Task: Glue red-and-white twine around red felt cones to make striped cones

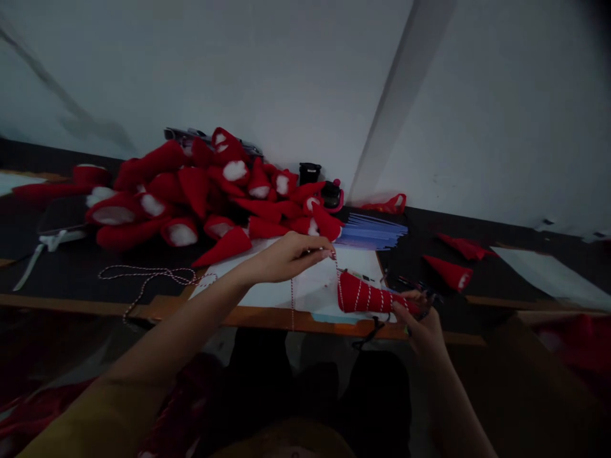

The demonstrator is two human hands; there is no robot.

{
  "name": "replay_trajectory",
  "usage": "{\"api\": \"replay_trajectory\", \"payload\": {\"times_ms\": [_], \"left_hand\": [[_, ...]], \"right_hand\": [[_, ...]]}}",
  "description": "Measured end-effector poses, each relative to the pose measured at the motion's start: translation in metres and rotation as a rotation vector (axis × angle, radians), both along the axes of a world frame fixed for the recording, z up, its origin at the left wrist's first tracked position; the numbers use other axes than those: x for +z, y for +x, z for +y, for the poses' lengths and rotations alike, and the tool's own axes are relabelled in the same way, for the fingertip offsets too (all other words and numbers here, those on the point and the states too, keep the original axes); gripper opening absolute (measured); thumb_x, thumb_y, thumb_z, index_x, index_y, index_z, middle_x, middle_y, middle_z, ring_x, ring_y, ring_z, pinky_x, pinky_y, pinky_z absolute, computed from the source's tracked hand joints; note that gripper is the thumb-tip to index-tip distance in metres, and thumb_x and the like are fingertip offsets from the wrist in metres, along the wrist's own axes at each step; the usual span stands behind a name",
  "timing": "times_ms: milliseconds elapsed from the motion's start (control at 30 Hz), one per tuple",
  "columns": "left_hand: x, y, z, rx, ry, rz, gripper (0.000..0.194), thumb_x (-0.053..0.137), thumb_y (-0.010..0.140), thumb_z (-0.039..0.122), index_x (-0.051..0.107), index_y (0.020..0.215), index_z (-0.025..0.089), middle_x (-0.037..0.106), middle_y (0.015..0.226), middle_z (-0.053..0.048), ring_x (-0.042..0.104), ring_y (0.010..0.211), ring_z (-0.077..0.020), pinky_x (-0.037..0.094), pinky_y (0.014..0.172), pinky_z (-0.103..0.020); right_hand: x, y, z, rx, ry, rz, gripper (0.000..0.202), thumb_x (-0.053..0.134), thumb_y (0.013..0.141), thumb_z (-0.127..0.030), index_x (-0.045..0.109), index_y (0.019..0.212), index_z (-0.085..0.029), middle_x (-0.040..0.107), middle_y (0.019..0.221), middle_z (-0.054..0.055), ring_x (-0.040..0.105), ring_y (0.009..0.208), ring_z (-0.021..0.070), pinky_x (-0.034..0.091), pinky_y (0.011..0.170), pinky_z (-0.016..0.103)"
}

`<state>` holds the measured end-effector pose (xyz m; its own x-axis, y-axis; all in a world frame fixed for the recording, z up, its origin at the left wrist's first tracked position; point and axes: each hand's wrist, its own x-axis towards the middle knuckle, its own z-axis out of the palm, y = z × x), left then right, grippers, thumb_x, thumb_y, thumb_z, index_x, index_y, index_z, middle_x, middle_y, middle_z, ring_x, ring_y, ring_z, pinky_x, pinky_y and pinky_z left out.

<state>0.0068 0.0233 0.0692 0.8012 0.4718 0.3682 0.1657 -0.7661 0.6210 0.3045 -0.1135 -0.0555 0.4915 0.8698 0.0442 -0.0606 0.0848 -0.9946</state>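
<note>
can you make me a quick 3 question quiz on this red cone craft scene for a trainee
1. True or false: the right hand holds a red cone wrapped in red-and-white twine.
2. What does the left hand pinch? A) scissors B) the twine C) a blue sheet
3. Where is the pile of red cones: nearer the wall or the table's front edge?

Key: 1 true; 2 B; 3 nearer the wall.

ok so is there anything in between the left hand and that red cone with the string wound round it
Nothing visible. The left hand pinches the red-and-white string beside the wide end of the red cone, which the right hand holds by its tip. Only bare white paper lies beneath the gap.
</note>
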Motion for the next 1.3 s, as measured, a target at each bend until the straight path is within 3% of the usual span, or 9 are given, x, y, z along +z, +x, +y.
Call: {"api": "replay_trajectory", "payload": {"times_ms": [167, 267, 433, 633, 800, 867, 1000, 1167, 1300], "left_hand": [[-0.021, 0.009, 0.023, 0.003, -0.123, -0.101, 0.034, 0.042, 0.096, 0.038, 0.063, 0.096, 0.012, 0.049, 0.071, 0.002, 0.039, 0.060, -0.0081, 0.032, 0.055, -0.018], [-0.039, 0.013, 0.039, 0.005, -0.162, -0.089, 0.035, 0.043, 0.096, 0.039, 0.064, 0.096, 0.011, 0.049, 0.067, 0.003, 0.040, 0.057, -0.0079, 0.032, 0.054, -0.018], [-0.092, 0.015, 0.051, 0.166, -0.080, 0.056, 0.023, 0.055, 0.087, 0.030, 0.070, 0.092, 0.013, 0.062, 0.078, -0.002, 0.055, 0.070, -0.0123, 0.044, 0.067, -0.022], [-0.150, -0.003, -0.007, 0.427, -0.033, -0.101, 0.029, 0.043, 0.094, 0.022, 0.062, 0.113, 0.012, 0.061, 0.109, -0.013, 0.060, 0.087, -0.0160, 0.049, 0.085, -0.033], [-0.162, -0.014, -0.055, 0.240, -0.049, -0.314, 0.045, 0.046, 0.091, 0.023, 0.048, 0.136, 0.017, 0.057, 0.130, -0.016, 0.062, 0.104, -0.0194, 0.052, 0.089, -0.035], [-0.164, -0.012, -0.062, 0.262, -0.086, -0.299, 0.038, 0.047, 0.091, 0.023, 0.058, 0.126, 0.017, 0.066, 0.119, -0.014, 0.064, 0.104, -0.0203, 0.053, 0.088, -0.034], [-0.176, -0.014, -0.068, 0.544, -0.252, -0.356, 0.028, 0.048, 0.092, 0.028, 0.071, 0.100, 0.015, 0.074, 0.093, -0.009, 0.068, 0.083, -0.0179, 0.054, 0.076, -0.029], [-0.194, -0.041, -0.082, 0.766, -0.334, -0.379, 0.029, 0.052, 0.087, 0.029, 0.074, 0.094, 0.013, 0.075, 0.087, -0.008, 0.069, 0.079, -0.0192, 0.054, 0.073, -0.027], [-0.204, -0.061, -0.095, 0.813, -0.380, -0.369, 0.028, 0.055, 0.085, 0.028, 0.075, 0.097, 0.012, 0.072, 0.072, -0.005, 0.068, 0.071, -0.0192, 0.053, 0.066, -0.025]], "right_hand": [[0.015, 0.001, -0.012, 0.155, -0.009, -0.205, 0.031, 0.089, 0.055, -0.022, 0.071, 0.079, -0.015, 0.071, 0.078, 0.004, 0.067, 0.068, 0.0157, 0.058, 0.059, 0.022], [0.020, -0.001, -0.014, 0.273, -0.082, -0.134, 0.032, 0.087, 0.059, -0.024, 0.070, 0.085, -0.015, 0.071, 0.083, 0.005, 0.066, 0.059, 0.0153, 0.057, 0.049, 0.024], [0.011, -0.008, 0.003, 0.405, -0.153, 0.036, 0.037, 0.088, 0.056, -0.029, 0.068, 0.083, -0.015, 0.069, 0.075, 0.004, 0.064, 0.055, 0.0163, 0.051, 0.037, 0.020], [-0.006, -0.015, 0.024, 0.406, -0.145, 0.189, 0.038, 0.088, 0.055, -0.032, 0.063, 0.079, -0.016, 0.062, 0.065, -0.002, 0.059, 0.051, 0.0130, 0.048, 0.033, 0.019], [-0.007, -0.025, 0.032, 0.433, -0.200, 0.229, 0.040, 0.086, 0.060, -0.033, 0.063, 0.088, -0.016, 0.065, 0.067, 0.000, 0.061, 0.049, 0.0151, 0.050, 0.032, 0.021], [-0.005, -0.033, 0.039, 0.401, -0.223, 0.268, 0.044, 0.086, 0.061, -0.035, 0.064, 0.094, -0.016, 0.067, 0.071, 0.002, 0.065, 0.053, 0.0170, 0.050, 0.033, 0.021], [-0.008, -0.056, 0.055, 0.318, -0.251, 0.310, 0.060, 0.079, 0.066, -0.053, 0.060, 0.110, -0.017, 0.071, 0.079, 0.007, 0.071, 0.067, 0.0231, 0.053, 0.036, 0.022], [-0.027, -0.090, 0.050, 0.113, -0.175, -0.117, 0.058, 0.078, 0.065, -0.053, 0.056, 0.107, -0.020, 0.066, 0.085, 0.003, 0.070, 0.066, 0.0204, 0.056, 0.040, 0.026], [-0.040, -0.122, 0.029, 0.280, -0.130, -0.218, 0.034, 0.074, 0.073, -0.046, 0.061, 0.088, -0.018, 0.059, 0.064, -0.002, 0.054, 0.046, 0.0111, 0.044, 0.035, 0.019]]}}
